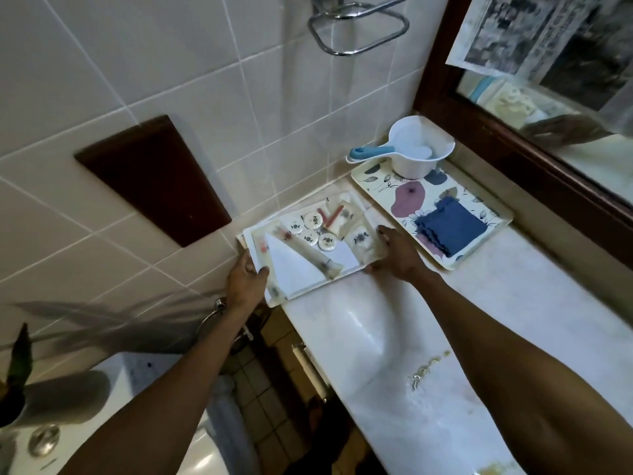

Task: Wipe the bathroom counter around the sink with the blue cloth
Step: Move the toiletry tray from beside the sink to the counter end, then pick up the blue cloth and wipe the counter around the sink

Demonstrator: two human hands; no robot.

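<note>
While both hands pinch the white tray (301,293) at its ends, we see the cloth (451,228) just right of our right hand (397,253), the nearer one; left hand (246,281) is farther.

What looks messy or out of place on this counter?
Yellowish crumbs or residue lie on the counter near the right forearm, with more at the bottom edge. The white tray, held by both hands, overhangs the counter's end. The blue cloth lies unused on the floral tray.
</note>
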